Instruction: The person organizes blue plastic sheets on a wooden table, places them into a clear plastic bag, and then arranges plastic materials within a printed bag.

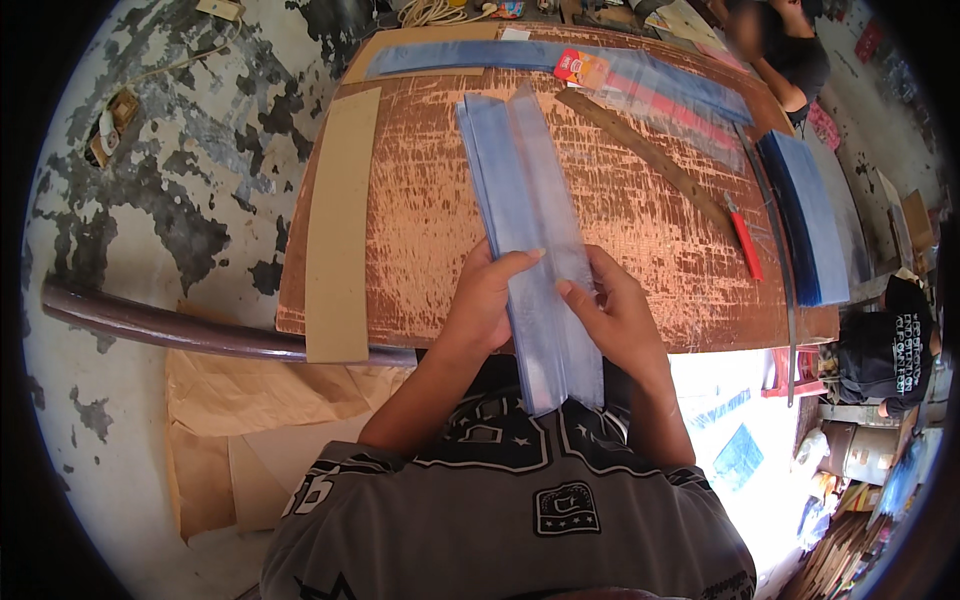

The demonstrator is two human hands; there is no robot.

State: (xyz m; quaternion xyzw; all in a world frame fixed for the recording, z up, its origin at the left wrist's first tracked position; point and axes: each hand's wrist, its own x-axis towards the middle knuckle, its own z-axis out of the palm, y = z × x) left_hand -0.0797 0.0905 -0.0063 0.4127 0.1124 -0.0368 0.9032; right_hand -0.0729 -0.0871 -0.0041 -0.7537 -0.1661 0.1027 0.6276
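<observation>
Holding blue plastic strips [500, 195] at frame centre, clamped, probably from underneath too, by left hand [490, 293] on their left edge and right hand [622, 312] opposite; running lengthwise up the frame, equally near both.

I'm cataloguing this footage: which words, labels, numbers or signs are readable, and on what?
Wording is only located here, not copied:
Black shirt, far right: white lettering, partly legible.
Grey-and-black shirt, nearest: bold characters on the left sleeve.
Same shirt, lower right: small lettering, too blurred to read.
Red-and-orange card: print too small to read.
</observation>
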